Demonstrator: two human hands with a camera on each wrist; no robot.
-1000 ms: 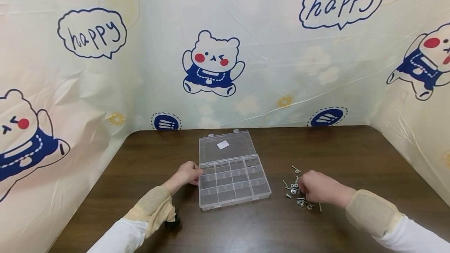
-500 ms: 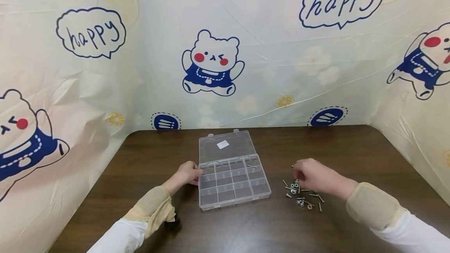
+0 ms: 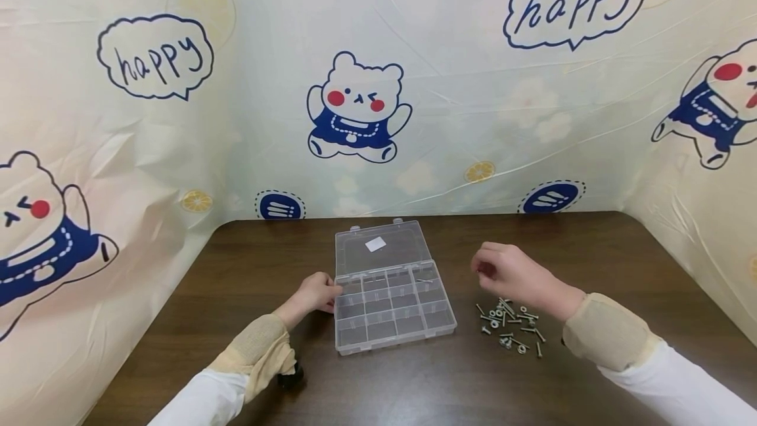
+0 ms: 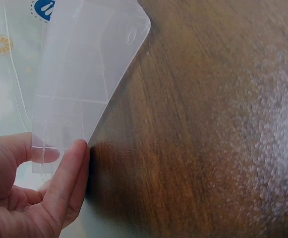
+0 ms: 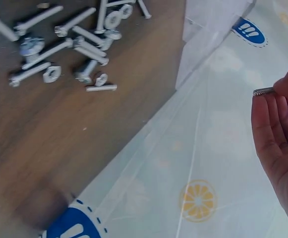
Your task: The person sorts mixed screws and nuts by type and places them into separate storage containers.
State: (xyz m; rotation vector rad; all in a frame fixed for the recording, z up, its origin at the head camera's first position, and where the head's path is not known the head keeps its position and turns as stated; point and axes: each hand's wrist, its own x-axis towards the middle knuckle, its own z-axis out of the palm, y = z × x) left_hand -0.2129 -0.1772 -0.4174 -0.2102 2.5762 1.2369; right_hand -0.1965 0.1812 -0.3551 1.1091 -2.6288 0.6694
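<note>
My left hand [image 3: 316, 292] grips the left wall of a clear plastic compartment box [image 3: 381, 329]. In the left wrist view the thumb lies over the box's rim [image 4: 69, 99] and the fingers press its outer side. The lid [image 3: 390, 245] is folded back, flat on the table. Thin metal pieces, seemingly screws [image 3: 424, 280], lie in back compartments. My right hand [image 3: 511, 275] is above and behind a pile of loose screws [image 3: 510, 321]. It pinches a small silver screw [image 5: 263, 91] between thumb and fingertips; part is hidden by the fingers.
Nuts [image 5: 52, 74] and washers [image 5: 112, 19] are mixed among the screws on the brown wooden table [image 3: 414, 386]. A printed curtain [image 3: 449, 117] surrounds the back and sides. A small black object [image 3: 290, 375] is by the left wrist.
My right hand has lifted off the pile and moved back and left with the screw, leaving more screws in sight. The left hand and the box have stayed put.
</note>
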